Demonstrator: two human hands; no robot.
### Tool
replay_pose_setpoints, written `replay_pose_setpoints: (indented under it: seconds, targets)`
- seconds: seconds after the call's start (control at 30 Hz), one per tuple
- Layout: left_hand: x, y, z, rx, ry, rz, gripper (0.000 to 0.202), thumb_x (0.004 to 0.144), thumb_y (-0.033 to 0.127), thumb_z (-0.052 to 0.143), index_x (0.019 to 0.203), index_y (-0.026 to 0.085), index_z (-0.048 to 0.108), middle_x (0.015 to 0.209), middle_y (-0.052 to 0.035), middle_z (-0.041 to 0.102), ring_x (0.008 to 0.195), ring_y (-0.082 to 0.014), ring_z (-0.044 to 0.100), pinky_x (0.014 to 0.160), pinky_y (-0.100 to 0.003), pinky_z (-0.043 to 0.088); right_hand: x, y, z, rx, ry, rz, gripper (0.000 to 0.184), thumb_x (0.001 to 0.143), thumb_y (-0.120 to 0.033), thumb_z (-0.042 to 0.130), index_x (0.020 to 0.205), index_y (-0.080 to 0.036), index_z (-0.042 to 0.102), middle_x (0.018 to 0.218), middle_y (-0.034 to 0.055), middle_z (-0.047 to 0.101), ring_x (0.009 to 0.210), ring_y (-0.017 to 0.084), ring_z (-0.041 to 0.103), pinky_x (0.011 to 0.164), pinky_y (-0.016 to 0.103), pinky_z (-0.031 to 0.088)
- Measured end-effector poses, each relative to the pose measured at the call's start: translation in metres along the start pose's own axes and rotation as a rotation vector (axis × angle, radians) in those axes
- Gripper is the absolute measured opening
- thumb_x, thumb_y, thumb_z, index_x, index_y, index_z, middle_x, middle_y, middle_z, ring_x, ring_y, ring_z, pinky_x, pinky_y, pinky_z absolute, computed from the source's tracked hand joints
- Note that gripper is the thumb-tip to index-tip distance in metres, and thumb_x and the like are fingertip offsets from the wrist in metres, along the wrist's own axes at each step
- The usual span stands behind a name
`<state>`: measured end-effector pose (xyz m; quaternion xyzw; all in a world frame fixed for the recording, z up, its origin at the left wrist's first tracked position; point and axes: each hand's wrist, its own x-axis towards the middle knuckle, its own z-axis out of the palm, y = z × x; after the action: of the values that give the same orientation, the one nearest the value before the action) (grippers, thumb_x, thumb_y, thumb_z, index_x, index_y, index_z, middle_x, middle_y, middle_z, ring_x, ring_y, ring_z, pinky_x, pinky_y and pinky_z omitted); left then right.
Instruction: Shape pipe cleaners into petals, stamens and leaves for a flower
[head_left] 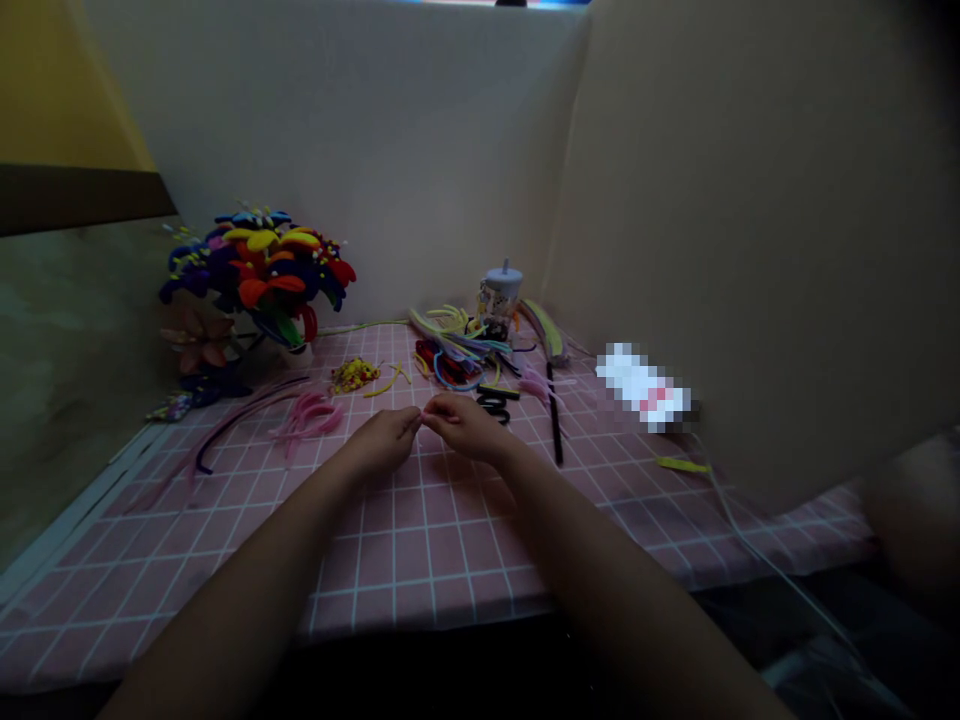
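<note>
Over the middle of the table, my left hand [386, 440] and my right hand [463, 425] meet at the fingertips, both closed in a pinch. A tiny pinkish bit shows between them, too small and dim to name. Left of my left hand lies a loose bundle of pink pipe cleaners [311, 418]. Beyond it is a small heap of yellow and red flower stamens [355, 375]. Just behind my right hand, partly hidden by it, sits a coiled black pipe cleaner [493, 407].
A bouquet of colourful pipe-cleaner flowers [274, 265] stands at the back left. Mixed pipe cleaners [457, 345] lie before a lidded cup [501, 300]. A black stick [555, 420] and a yellow strip [681, 465] lie rightward. A white cable [757, 550] crosses the pink checked tablecloth [405, 570].
</note>
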<state>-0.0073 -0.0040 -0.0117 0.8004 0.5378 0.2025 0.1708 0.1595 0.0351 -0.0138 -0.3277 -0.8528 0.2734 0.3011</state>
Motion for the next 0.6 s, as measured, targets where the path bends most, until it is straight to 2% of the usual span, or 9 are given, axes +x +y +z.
replay_pose_setpoints:
  seconds: [0.23,0.37,0.6]
  targets:
    - [-0.0008,0.0029,-0.0088,-0.189,-0.121,0.036,0.036,0.087,0.039,0.032,0.093,0.017,0.06,0.093,-0.005,0.065,0.085,-0.0173,0.056,0.079,-0.027,0.04,-0.0032,-0.003,-0.0025,0.054,-0.097,0.042,0.019,0.08,-0.029,0.049,0.072,-0.013,0.056,0.063,-0.0018,0.047,0.059,0.009,0.04,0.055,0.022,0.03]
    - [-0.0002,0.001,-0.0109,-0.185,-0.184,0.032,0.037,0.086,0.039,0.033,0.094,0.015,0.06,0.094,-0.0063,0.064,0.086,-0.0186,0.056,0.08,-0.028,0.041,-0.0038,-0.0041,-0.0016,0.055,-0.124,0.053,0.021,0.08,-0.033,0.05,0.07,-0.014,0.054,0.061,-0.0025,0.045,0.057,0.009,0.038,0.053,0.022,0.028]
    - [-0.0006,-0.0009,-0.0079,-0.276,-0.141,0.087,0.037,0.086,0.04,0.034,0.096,0.016,0.061,0.087,-0.0037,0.064,0.08,-0.0164,0.055,0.076,-0.026,0.041,-0.0031,-0.0079,-0.0039,0.125,-0.103,0.064,0.022,0.079,-0.033,0.051,0.068,-0.014,0.052,0.055,-0.0052,0.036,0.052,0.008,0.031,0.052,0.022,0.025]
